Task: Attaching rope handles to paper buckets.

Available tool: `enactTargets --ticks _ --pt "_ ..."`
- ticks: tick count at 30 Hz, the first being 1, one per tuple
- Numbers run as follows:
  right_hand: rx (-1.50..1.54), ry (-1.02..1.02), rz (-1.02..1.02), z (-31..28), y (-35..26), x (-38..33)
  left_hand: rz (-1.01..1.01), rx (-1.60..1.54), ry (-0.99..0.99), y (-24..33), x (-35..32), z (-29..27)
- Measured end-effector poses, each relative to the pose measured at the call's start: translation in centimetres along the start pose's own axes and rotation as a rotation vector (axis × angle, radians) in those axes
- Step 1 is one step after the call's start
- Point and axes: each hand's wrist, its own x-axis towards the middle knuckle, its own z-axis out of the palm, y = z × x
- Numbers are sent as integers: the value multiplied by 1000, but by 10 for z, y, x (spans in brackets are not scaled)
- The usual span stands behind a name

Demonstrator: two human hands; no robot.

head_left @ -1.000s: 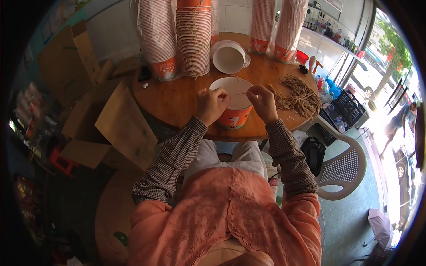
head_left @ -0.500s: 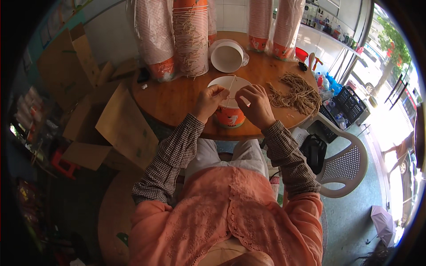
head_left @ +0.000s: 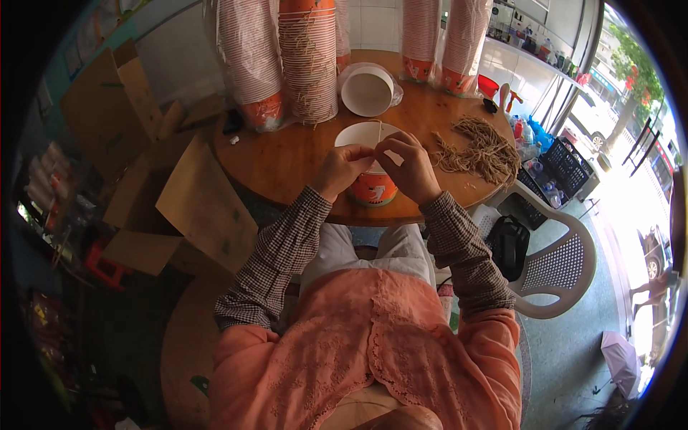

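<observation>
An orange-and-white paper tub (head_left: 373, 190) stands upright near the front edge of the round wooden table (head_left: 272, 168). A thin string (head_left: 380, 130) runs across its mouth toward my fingers. My left hand (head_left: 341, 170) is closed in a pinch at the tub's near rim, on the string. Right against it, my right hand (head_left: 411, 170) pinches the string too, its fingertips meeting those of the left. The fingers hide the string's ends and part of the rim. A tangled heap of tan strings (head_left: 481, 149) lies to the right of the tub.
Tall stacks of nested paper tubs (head_left: 308, 68) stand at the back, some in clear plastic. A white tub (head_left: 367, 90) lies tipped behind the working tub. Open cardboard boxes (head_left: 208, 204) flank the table's left; a plastic chair (head_left: 555, 261) and black crate (head_left: 562, 168) are at right.
My two hands have come together, fingertips now touching over the tub's near rim. The right hand has shifted slightly left. The tub has stayed in place.
</observation>
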Motion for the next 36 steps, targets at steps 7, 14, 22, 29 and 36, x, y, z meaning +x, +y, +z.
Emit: enactTargets --ticks 7,14,22,29,36 --pt "261 -4 197 5 16 -6 42 18 -22 3 -1 1" --pt "312 3 272 13 18 -16 -11 -54 31 6 -3 1" --pt "37 143 133 19 9 -16 -39 -66 90 7 -3 5" --pt "-247 144 -123 19 1 -18 31 -44 150 0 0 6" --pt "-243 130 -86 12 -2 -14 106 -70 152 1 -1 11"
